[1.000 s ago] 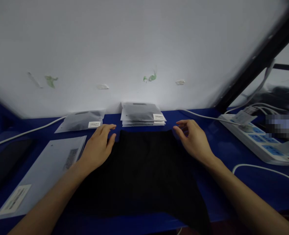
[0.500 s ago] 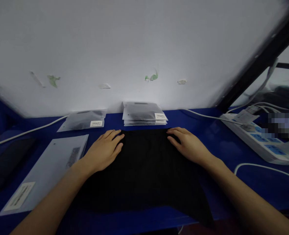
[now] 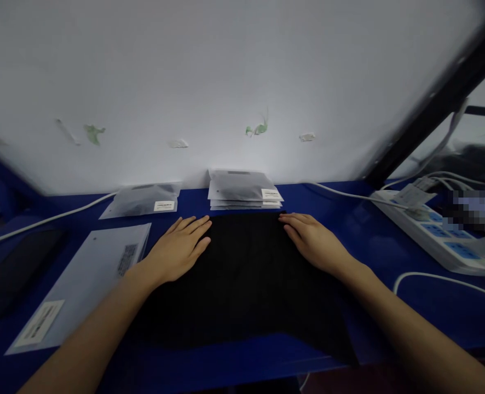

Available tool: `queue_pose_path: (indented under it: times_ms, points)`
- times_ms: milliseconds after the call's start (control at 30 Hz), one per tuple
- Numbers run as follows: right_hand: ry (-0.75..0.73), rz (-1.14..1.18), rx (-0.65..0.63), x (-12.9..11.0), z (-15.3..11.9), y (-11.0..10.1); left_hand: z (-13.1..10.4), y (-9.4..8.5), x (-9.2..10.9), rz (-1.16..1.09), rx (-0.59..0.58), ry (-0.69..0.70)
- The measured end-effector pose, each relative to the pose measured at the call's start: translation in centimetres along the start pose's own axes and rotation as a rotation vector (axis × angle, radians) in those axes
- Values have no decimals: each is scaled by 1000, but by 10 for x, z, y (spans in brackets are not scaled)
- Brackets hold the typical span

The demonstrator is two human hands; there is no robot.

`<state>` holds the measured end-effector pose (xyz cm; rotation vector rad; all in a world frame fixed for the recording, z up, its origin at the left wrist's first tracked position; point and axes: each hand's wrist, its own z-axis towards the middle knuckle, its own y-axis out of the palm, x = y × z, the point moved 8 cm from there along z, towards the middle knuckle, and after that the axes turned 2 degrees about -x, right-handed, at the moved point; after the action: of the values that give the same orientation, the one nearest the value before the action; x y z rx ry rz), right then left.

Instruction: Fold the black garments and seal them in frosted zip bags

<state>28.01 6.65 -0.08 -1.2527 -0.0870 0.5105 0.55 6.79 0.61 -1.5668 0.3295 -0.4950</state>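
Observation:
A black cloth [image 3: 246, 279], seemingly a fabric garment, lies spread on the blue table, its front right corner trailing toward the table edge. My left hand [image 3: 180, 246] rests on its far left edge, open, with the fingers stretched out and the thumb apart. At the far right corner, my right hand [image 3: 314, 238] lies with outstretched fingers on the fabric, its thumb on the cloth too. Neither hand visibly pinches the material. Just beyond the cloth sits a stack of frosted plastic bags [image 3: 244, 189] with white labels.
Left of my left hand are flat frosted bags [image 3: 82, 273], and behind them a filled bag [image 3: 144, 200] with a label. A dark phone-like slab [image 3: 18, 268] lies far left. On the right is a white power strip [image 3: 435, 235] with cables. A wall [image 3: 234, 82] rises behind.
The cloth's near edge and trailing corner have shifted slightly away from me. My left fingers lie flatter; my right hand has barely moved. The view has shifted slightly.

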Motion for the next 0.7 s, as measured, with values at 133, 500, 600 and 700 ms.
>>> queue_pose_path:
  times_ms: [133,500,600,700]
  points:
    - [25,-3,-4,0,0,1,1,-1,-2,5,1,8]
    - [61,20,-11,3,1,3,2,-4,-1,-27,30,20]
    - [62,23,-11,3,1,3,2,-4,0,-3,20,11]
    - [62,29,-12,2,1,2,1,-5,1,9,16,10]
